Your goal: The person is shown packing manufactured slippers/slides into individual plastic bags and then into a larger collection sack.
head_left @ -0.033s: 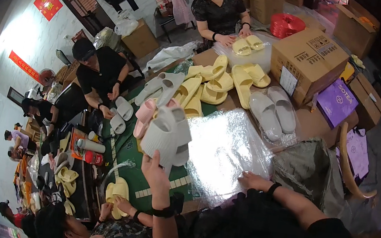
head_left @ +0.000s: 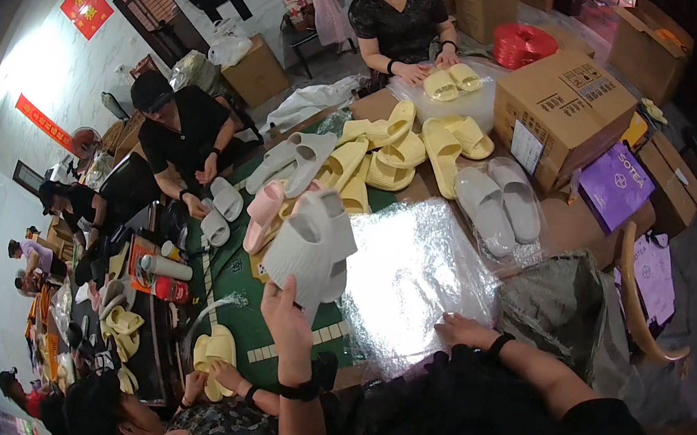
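Table (head_left: 426,195): covered with loose slides, yellow pairs heaped toward the far edge.
Plastic bag (head_left: 413,274): spread flat at the near edge, right hand (head_left: 460,330) pressing it still, fingers released.
Grey slides (head_left: 311,246): a pair gripped upright in the left hand (head_left: 286,313), just left of the bag.

Fingers of left hand (head_left: 285,310) mostly hidden behind grey slippers (head_left: 313,247); grip itself not visible. Pink slipper (head_left: 262,215) partly covered by grey pair. Fingertips of right hand (head_left: 460,330) blur into glare of clear plastic bag (head_left: 413,274). Counter (head_left: 568,225) mostly buried under goods. Small items on far-left bench (head_left: 121,309) too small to tell. Picture rim dark, heavily bent.
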### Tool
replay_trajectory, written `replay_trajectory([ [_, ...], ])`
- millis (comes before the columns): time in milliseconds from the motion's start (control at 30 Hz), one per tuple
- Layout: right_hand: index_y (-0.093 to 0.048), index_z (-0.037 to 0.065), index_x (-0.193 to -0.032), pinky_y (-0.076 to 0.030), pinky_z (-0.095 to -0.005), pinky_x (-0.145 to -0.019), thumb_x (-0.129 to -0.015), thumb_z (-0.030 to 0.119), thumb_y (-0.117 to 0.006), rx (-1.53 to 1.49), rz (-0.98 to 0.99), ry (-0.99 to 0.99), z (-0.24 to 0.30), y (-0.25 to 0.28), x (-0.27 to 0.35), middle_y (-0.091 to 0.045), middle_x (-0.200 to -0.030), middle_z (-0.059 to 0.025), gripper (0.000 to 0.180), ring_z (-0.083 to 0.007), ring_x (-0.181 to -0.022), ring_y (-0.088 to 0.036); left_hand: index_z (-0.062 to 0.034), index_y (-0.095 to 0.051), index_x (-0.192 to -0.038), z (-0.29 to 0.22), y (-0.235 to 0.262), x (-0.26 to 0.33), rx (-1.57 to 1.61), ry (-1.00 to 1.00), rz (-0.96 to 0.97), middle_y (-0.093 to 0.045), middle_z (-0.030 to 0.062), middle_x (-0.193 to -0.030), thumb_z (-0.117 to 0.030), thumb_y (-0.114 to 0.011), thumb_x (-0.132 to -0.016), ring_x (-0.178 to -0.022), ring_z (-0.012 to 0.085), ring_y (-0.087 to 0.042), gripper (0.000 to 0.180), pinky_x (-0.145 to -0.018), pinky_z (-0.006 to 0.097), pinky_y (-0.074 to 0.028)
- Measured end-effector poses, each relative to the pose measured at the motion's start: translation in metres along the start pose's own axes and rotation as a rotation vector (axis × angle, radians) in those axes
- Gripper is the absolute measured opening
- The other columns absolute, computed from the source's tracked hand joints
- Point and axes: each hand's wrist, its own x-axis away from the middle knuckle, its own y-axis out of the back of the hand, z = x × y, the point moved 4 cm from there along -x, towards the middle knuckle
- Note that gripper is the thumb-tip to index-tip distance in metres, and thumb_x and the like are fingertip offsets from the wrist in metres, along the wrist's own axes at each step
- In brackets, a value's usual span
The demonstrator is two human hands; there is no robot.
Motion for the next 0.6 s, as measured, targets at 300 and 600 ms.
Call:
replay_trajectory([
  [300, -0.036, 0.016, -0.14, -0.043, -0.0553, -0.095, -0.083, 0.031, -0.059, -0.035, 0.08, -0.14, 0.03, 0.051, 0.006, -0.027, -0.146, -0.0234, 0.063, -0.0444, -0.132, -0.032, 0.0044, -0.04, -0.128, -0.021, -0.056, 0.031, 0.34, 0.428, 0.344, -0.056, 0.0152, -0.122, -0.011, -0.048, -0.096, -0.108, 0.0253, -0.059, 0.036, -0.092, 0.038, -0.049],
  [600, -0.035, 0.019, -0.141, -0.041, -0.0534, -0.098, -0.082, 0.032, -0.06, -0.044, 0.08, -0.179, 0.026, 0.047, 0.007, -0.025, -0.148, -0.0219, 0.065, -0.0434, -0.133, -0.031, 0.0038, -0.042, -0.125, 0.01, -0.062, 0.031, 0.331, 0.57, 0.443, -0.056, 0.0161, -0.121, -0.006, -0.047, -0.095, -0.111, 0.0245, -0.057, 0.032, -0.098, 0.04, -0.045],
])
